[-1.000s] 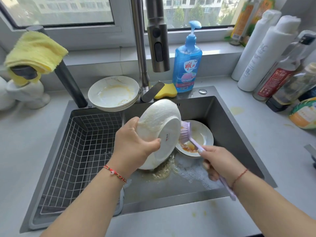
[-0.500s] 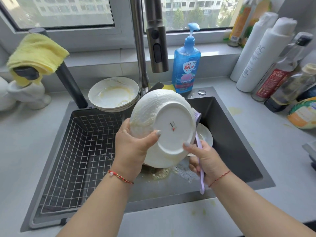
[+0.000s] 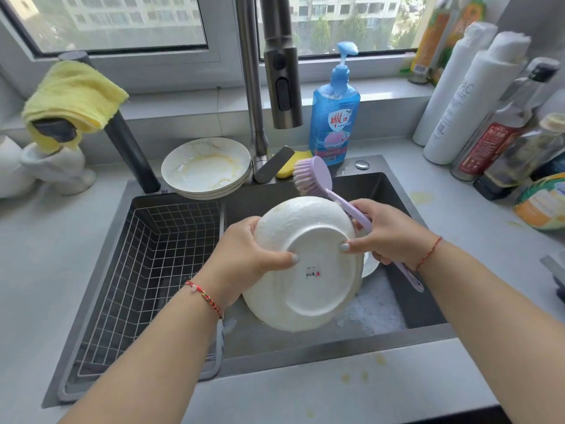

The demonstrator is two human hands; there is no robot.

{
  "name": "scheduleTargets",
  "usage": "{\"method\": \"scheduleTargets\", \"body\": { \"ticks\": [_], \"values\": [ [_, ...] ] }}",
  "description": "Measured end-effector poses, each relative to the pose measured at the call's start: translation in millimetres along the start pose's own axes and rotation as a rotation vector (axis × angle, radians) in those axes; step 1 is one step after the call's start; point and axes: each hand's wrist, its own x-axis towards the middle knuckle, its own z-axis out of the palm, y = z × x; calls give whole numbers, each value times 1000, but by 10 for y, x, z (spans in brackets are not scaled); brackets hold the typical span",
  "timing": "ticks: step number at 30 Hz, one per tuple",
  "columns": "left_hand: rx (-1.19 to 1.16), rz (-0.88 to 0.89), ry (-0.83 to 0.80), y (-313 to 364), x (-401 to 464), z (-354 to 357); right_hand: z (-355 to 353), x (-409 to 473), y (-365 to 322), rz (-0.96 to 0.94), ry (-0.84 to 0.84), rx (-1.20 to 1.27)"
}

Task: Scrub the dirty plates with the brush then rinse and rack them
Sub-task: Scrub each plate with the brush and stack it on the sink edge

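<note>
Grey countertop surrounded a dark steel sink under a window. Over the sink, the round white ceramic plate was held underside up. Left hand gripped its left rim, thumb on the base. Right hand clasped the lilac plastic brush handle, thumb pressing the plate. Stacked dirty white plates sat by the wire rack.

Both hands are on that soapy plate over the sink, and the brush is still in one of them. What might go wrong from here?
1. The plate looks sudsy, and the right hand shares its grip with the brush; the plate may slip onto the dish in the sink below.
2. The left hand holds only the rim, so tilting further could loosen it.
3. The raised bristles may drip onto the counter.
</note>
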Motion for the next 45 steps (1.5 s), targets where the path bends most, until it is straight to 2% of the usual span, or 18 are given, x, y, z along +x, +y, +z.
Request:
{"method": "scheduleTargets", "body": {
  "ticks": [5, 9, 11, 14, 17, 19, 22, 23, 25, 30, 32, 35, 38, 41, 45],
  "values": [
    [221, 122, 50, 101, 5, 25, 41, -51, -72, -112, 161, -223],
    [246, 133, 178, 40, -7, -22, 99, -146, 90, -91, 373, 40],
    [249, 133, 241, 1, -19, -62, 153, -253, 215, -24, 412, 127],
    [281, 147, 282, -23, -23, -77, 305, -402, 271, 33, 359, 215],
    [338, 151, 299, -68, -4, -45, 449, -523, 75, -42, 317, 223],
    [321, 107, 322, -70, 46, -8, 565, -634, -120, -162, 282, 128],
    [485, 116, 345, -12, 83, 64, 719, -758, -306, -268, 203, -104],
    [518, 145, 357, -19, 82, 61, 715, -765, -324, -264, 191, -141],
    [391, 121, 326, -43, 42, 7, 614, -699, -286, -213, 215, -132],
    [310, 141, 282, -103, -36, -78, 337, -389, -36, 136, 265, 64],
    [325, 141, 280, -106, -27, -75, 327, -393, -96, 112, 226, 60],
    [320, 95, 257, -134, 5, -53, 398, -536, -380, -95, 177, 40],
    [319, 100, 218, -142, 23, -1, 529, -635, -529, -262, 67, -157],
    [290, 139, 192, -142, 6, 23, 462, -619, -547, -211, 53, -124],
    [311, 175, 216, -176, -8, -25, 233, -488, -306, -24, 217, -49]
  ]
}}
